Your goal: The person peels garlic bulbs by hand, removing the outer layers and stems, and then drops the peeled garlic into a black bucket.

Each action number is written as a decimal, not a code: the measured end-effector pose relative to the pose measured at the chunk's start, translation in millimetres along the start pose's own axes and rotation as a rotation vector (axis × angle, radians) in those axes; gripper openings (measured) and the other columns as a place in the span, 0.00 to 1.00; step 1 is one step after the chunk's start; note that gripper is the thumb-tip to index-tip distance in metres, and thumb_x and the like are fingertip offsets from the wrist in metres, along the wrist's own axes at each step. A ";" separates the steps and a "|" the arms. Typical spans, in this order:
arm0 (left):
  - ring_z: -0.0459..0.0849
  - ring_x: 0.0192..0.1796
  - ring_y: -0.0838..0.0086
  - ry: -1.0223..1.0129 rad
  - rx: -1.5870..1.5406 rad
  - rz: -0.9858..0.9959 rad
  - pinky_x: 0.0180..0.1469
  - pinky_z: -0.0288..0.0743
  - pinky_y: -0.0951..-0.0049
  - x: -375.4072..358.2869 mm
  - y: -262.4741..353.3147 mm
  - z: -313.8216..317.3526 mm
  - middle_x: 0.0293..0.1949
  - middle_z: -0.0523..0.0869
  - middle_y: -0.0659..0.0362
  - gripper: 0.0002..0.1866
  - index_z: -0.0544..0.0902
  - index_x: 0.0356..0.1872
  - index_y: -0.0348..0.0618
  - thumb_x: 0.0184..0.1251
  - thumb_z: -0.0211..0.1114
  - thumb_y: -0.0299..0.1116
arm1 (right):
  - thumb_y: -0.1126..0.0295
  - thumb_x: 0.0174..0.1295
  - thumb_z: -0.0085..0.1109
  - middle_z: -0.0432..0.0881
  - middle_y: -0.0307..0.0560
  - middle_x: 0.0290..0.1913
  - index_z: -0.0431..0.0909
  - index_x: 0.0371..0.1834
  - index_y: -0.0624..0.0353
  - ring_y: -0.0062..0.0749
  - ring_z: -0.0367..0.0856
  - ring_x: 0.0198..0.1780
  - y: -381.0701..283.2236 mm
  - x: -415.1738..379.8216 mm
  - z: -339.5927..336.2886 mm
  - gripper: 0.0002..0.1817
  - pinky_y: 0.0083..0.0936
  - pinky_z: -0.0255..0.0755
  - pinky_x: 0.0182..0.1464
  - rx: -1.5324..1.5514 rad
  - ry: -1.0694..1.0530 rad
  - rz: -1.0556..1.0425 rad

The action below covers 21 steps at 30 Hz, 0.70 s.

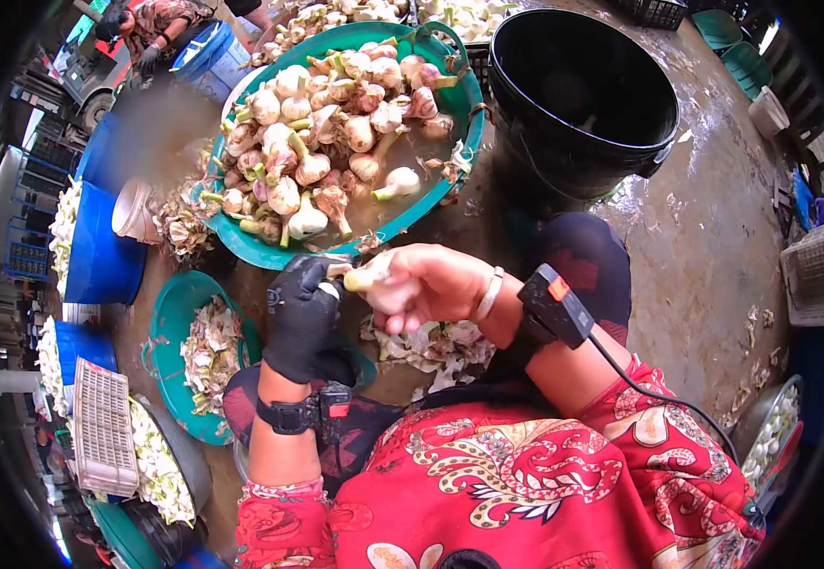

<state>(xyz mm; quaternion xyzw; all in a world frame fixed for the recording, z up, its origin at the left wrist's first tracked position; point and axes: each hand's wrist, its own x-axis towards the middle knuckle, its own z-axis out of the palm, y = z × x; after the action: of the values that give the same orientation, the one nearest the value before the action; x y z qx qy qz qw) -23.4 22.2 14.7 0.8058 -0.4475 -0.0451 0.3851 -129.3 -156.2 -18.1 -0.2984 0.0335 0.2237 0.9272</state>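
Observation:
My right hand [455, 280], bare, holds a garlic bulb [395, 290] above my lap, its cut stem end turned toward the left hand. My left hand [300, 313], in a black glove, is closed close beside that stem. Small pale bits show at its fingers, but what it grips is hidden. Just beyond both hands stands a large green basin [476, 114] of murky water heaped with unpeeled garlic bulbs [312, 169]. Below my hands lies a pile of garlic peelings [436, 346].
A black bucket [526, 161] stands right of the basin on the wet floor [687, 228]. To the left are a smaller green basin [167, 327] with peelings, a blue tub [104, 261] and a plastic crate [104, 427]. Another person [161, 28] bends at the far left.

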 end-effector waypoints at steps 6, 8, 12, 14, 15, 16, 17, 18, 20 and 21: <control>0.79 0.32 0.81 0.043 -0.757 -0.512 0.36 0.76 0.80 -2.7 5.4 1.9 0.36 0.81 0.60 0.27 0.67 0.66 0.36 0.64 0.54 0.26 | 0.66 0.58 0.57 0.78 0.48 0.48 0.67 0.60 0.58 0.34 0.80 0.47 2.0 3.4 -7.0 0.25 0.27 0.77 0.46 0.005 0.105 -0.307; 0.80 0.34 0.79 0.030 -0.888 -0.456 0.39 0.77 0.78 -12.5 4.8 5.0 0.36 0.80 0.60 0.27 0.67 0.65 0.34 0.63 0.56 0.25 | 0.69 0.57 0.58 0.77 0.46 0.48 0.66 0.61 0.57 0.31 0.79 0.46 5.1 9.1 -7.2 0.27 0.27 0.76 0.47 -0.060 0.151 -0.414; 0.81 0.45 0.77 0.112 -0.908 -0.422 0.49 0.77 0.76 -13.4 22.6 20.8 0.43 0.82 0.58 0.22 0.74 0.58 0.33 0.61 0.62 0.21 | 0.75 0.55 0.59 0.73 0.40 0.42 0.53 0.67 0.56 0.22 0.73 0.41 8.8 17.3 5.8 0.36 0.22 0.71 0.44 -0.198 0.204 -0.573; 0.80 0.48 0.77 0.189 -0.845 -0.400 0.52 0.76 0.75 -8.4 20.8 23.6 0.49 0.82 0.55 0.19 0.79 0.52 0.33 0.57 0.64 0.18 | 0.77 0.54 0.59 0.72 0.40 0.40 0.40 0.71 0.56 0.22 0.72 0.39 7.5 18.1 7.4 0.44 0.22 0.71 0.44 -0.124 0.241 -0.608; 0.80 0.48 0.77 0.185 -0.848 -0.398 0.52 0.76 0.75 -7.1 21.0 21.6 0.49 0.82 0.55 0.19 0.79 0.52 0.33 0.57 0.64 0.18 | 0.78 0.54 0.60 0.74 0.44 0.44 0.41 0.71 0.59 0.25 0.75 0.40 4.9 19.7 3.9 0.44 0.23 0.72 0.47 0.059 0.264 -0.595; 0.81 0.48 0.77 0.162 -0.830 -0.423 0.52 0.76 0.75 -6.3 22.6 18.6 0.48 0.83 0.56 0.19 0.79 0.52 0.33 0.58 0.64 0.19 | 0.76 0.57 0.59 0.75 0.47 0.48 0.45 0.70 0.59 0.30 0.76 0.45 2.9 20.1 2.1 0.40 0.27 0.72 0.51 0.181 0.293 -0.595; 0.81 0.47 0.76 0.140 -0.811 -0.449 0.52 0.76 0.75 -6.3 23.5 16.3 0.47 0.83 0.56 0.19 0.79 0.52 0.33 0.58 0.64 0.19 | 0.74 0.59 0.57 0.76 0.51 0.53 0.49 0.69 0.58 0.34 0.78 0.50 0.3 21.2 0.6 0.36 0.30 0.73 0.54 0.304 0.321 -0.593; 0.82 0.46 0.76 0.116 -0.847 -0.484 0.53 0.76 0.75 -7.6 23.6 15.0 0.46 0.84 0.56 0.18 0.79 0.52 0.33 0.58 0.63 0.19 | 0.74 0.61 0.56 0.75 0.52 0.54 0.54 0.67 0.60 0.37 0.78 0.52 2.3 30.3 -18.2 0.31 0.35 0.73 0.56 0.138 0.275 -0.591; 0.82 0.46 0.75 0.125 -0.928 -0.514 0.52 0.76 0.74 -8.2 12.6 11.0 0.47 0.84 0.55 0.18 0.79 0.53 0.34 0.59 0.62 0.19 | 0.74 0.61 0.57 0.73 0.54 0.56 0.54 0.67 0.60 0.39 0.77 0.54 -5.1 29.0 -27.8 0.32 0.37 0.72 0.57 0.053 0.257 -0.581; 0.82 0.46 0.74 0.141 -1.009 -0.539 0.52 0.77 0.73 -6.2 4.0 7.9 0.47 0.84 0.55 0.18 0.79 0.53 0.34 0.59 0.60 0.19 | 0.73 0.60 0.59 0.72 0.55 0.58 0.54 0.66 0.60 0.40 0.75 0.56 -9.1 25.5 -31.2 0.33 0.39 0.72 0.58 -0.037 0.233 -0.570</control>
<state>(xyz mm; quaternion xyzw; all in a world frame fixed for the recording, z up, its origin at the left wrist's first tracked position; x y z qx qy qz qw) -33.2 21.1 10.1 0.6089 -0.1227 -0.2956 0.7258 -100.2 -170.4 -43.8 -0.3361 0.0506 -0.0803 0.9370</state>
